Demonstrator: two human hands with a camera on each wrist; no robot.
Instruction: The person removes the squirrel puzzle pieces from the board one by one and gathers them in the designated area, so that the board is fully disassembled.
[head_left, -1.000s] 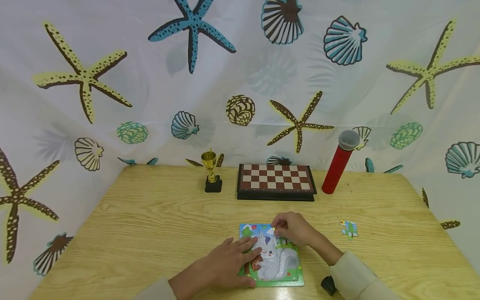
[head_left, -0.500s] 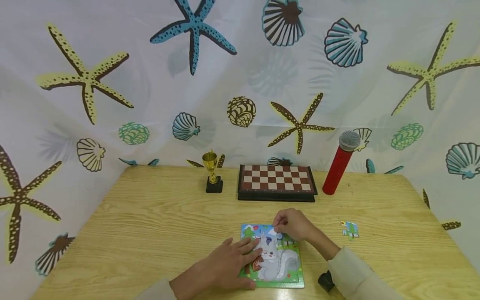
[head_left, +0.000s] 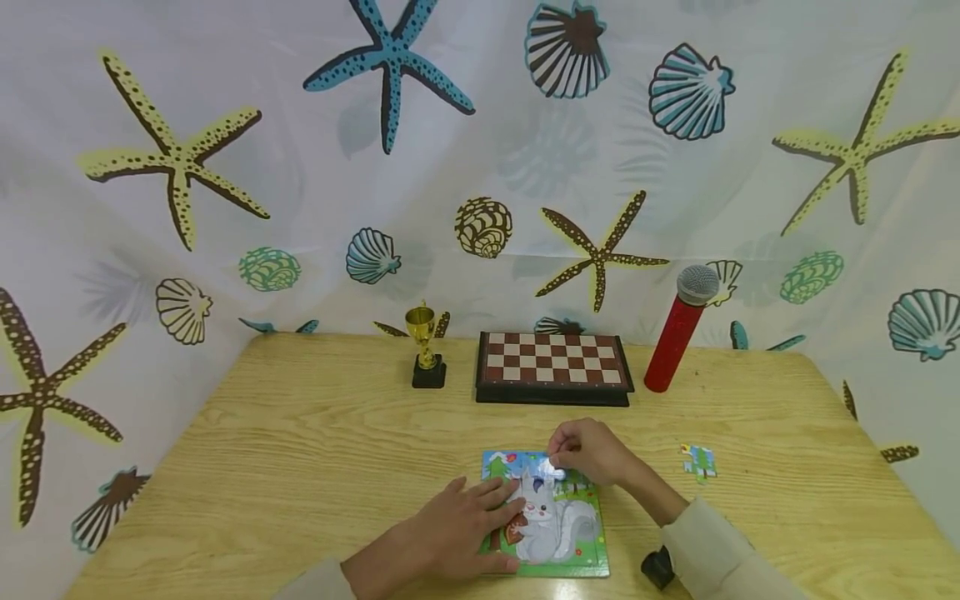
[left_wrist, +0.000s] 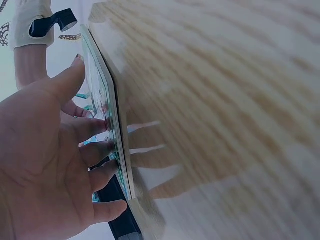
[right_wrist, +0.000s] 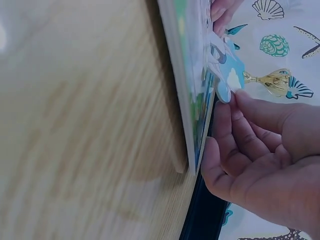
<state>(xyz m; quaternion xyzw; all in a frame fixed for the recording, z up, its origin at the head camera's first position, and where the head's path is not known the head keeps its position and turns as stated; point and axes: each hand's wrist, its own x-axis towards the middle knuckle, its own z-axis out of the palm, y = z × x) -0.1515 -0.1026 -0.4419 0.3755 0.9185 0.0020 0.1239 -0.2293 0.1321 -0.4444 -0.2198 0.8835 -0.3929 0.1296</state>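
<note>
A squirrel jigsaw puzzle (head_left: 551, 533) in a flat board lies near the table's front edge. My left hand (head_left: 465, 529) rests on its left side with fingers spread; in the left wrist view the fingertips (left_wrist: 107, 125) touch the board. At the puzzle's upper edge, my right hand (head_left: 592, 450) pinches a puzzle piece (right_wrist: 231, 72) between thumb and fingers. This piece, blue with a white cloud, is tilted up from the board in the right wrist view. Another loose-looking piece (head_left: 702, 460) with a green tree lies to the right on the table.
Behind the puzzle sits a checkered chess box (head_left: 553, 367). A small gold trophy (head_left: 426, 346) stands to its left, and a red microphone (head_left: 678, 329) stands to its right. A patterned cloth (head_left: 420, 192) hangs behind the wooden table (head_left: 300, 433).
My right hand stays at the puzzle's upper edge, shifting only slightly with the pinched piece, whose angle alters. My left hand keeps its place on the board.
</note>
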